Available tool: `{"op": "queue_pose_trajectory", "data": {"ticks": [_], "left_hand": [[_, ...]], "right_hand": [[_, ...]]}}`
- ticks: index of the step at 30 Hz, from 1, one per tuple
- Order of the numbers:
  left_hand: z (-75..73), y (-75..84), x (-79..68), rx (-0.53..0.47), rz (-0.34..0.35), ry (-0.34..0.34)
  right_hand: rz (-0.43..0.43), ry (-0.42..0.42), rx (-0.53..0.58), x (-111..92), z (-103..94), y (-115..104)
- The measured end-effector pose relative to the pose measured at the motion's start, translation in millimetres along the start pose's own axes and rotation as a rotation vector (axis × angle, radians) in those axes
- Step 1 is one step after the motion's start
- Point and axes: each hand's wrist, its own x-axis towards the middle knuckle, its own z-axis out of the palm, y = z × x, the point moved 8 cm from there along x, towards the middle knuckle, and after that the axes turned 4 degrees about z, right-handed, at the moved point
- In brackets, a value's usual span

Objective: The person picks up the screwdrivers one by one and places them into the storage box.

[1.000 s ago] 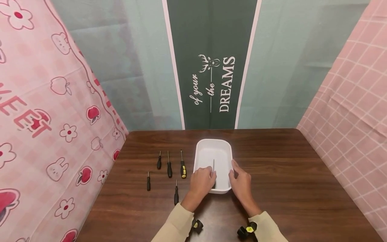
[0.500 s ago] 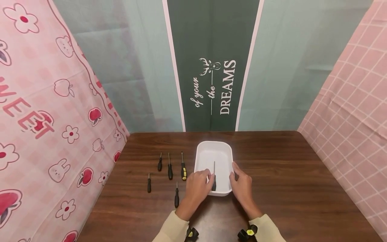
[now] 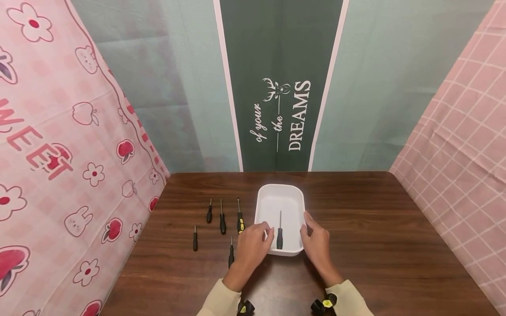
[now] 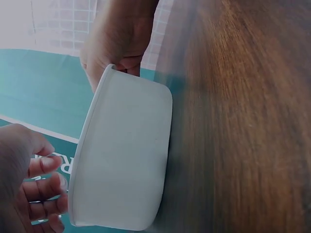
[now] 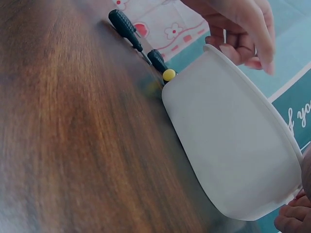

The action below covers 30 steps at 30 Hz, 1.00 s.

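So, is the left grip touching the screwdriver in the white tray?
Apart. The head view shows a narrow strip of the white tray's floor between the left grip and the screwdriver's dark handle.

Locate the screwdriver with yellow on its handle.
In the head view, the yellow-and-black screwdriver lies on the table, just left of the white tray, beyond the left hand.

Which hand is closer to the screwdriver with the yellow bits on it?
Left. The left hand is close beside the yellow-and-black screwdriver; the right hand is farther away, holding the right side of the white tray.
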Motion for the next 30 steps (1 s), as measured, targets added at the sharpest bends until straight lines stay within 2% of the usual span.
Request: {"op": "queue_pose_trajectory", "data": {"ticks": [6,19,30], "left_hand": [[-6.3,-3.2,-3.5,-0.034,0.003,0.052],[-9.1,-9.6,-4.8,-0.050,-0.041,0.015],[-14.5,-12.0,-10.7,-0.052,-0.059,0.034]], "right_hand": [[0.004,-0.001,0.003,0,0.4,1],[-0.017,0.025,-0.009,-1,-0.8,2],[0.012,-0.016,0.002,0,0.2,2]]}}
